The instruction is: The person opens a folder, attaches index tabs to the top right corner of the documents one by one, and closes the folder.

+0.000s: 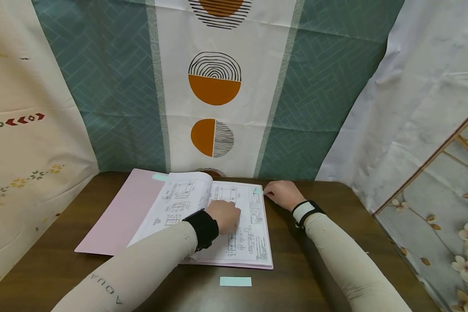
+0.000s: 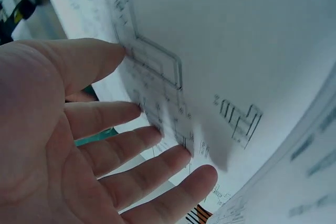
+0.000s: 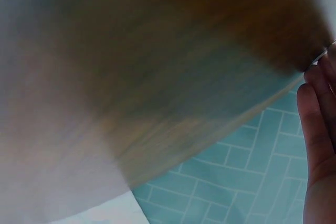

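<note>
A stack of technical drawing sheets (image 1: pixel 253 216) lies turned open on a pink folder (image 1: pixel 113 216). One sheet (image 1: pixel 187 190) curls up and over to the left. My left hand (image 1: pixel 224 215) is over the middle of the drawings; in the left wrist view, its fingers (image 2: pixel 136 182) are spread and loosely bent, with tips at the printed page (image 2: pixel 236 51). At the upper right edge of the stack, my right hand (image 1: pixel 282 194) pinches the sheet edge beside a pale green tab (image 1: pixel 257 190). Its fingers (image 3: pixel 315 119) show only at the right wrist view's border.
The work lies on a dark wooden table (image 1: pixel 304 255). Another pale green strip (image 1: pixel 235 281) is stuck near its front, and one (image 1: pixel 160 177) on the folder's top edge. A patterned curtain (image 1: pixel 214 86) hangs right behind the table; light cloths (image 1: pixel 413 86) flank it.
</note>
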`<state>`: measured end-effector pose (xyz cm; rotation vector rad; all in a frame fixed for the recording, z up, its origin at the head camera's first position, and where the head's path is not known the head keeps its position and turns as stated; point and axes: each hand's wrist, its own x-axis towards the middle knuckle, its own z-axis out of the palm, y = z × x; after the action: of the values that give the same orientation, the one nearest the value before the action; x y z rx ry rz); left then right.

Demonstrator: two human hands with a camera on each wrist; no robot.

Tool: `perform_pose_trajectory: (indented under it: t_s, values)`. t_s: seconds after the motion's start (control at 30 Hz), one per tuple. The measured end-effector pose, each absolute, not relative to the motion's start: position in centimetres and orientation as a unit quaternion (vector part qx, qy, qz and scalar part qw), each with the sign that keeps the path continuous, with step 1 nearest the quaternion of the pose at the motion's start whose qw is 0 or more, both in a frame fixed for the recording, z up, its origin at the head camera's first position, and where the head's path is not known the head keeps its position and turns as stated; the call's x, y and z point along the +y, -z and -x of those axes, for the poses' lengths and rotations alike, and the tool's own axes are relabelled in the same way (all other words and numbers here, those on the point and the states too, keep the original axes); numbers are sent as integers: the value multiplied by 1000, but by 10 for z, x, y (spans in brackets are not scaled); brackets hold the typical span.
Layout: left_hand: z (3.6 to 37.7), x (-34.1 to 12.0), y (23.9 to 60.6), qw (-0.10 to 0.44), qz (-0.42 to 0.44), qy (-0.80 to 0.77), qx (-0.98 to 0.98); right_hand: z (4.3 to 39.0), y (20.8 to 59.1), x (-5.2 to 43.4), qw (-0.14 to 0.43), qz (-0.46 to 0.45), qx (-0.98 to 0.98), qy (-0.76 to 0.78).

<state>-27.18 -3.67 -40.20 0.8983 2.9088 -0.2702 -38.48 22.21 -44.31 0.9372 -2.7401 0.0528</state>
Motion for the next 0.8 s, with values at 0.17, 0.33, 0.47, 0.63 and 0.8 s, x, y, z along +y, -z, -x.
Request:
perform_pose_trajectory:
  t_s: [0.17, 0.33, 0.47, 0.63, 0.8]
  values:
    - [271, -37, 410, 25, -289, 82, 953, 387, 439, 223, 133, -339, -931, -10]
    - [268, -36, 408, 29, -288, 69, 955, 391, 442, 228, 139, -344, -929, 7]
    - [265, -34, 404, 30, -294, 76, 952, 391, 445, 234, 140, -339, -930, 6]
    - [274, -28, 401, 23, -302, 97, 948, 390, 446, 237, 144, -349, -926, 2]
    - [304, -16, 412, -12, -324, 85, 942, 392, 448, 236, 154, -360, -920, -3]
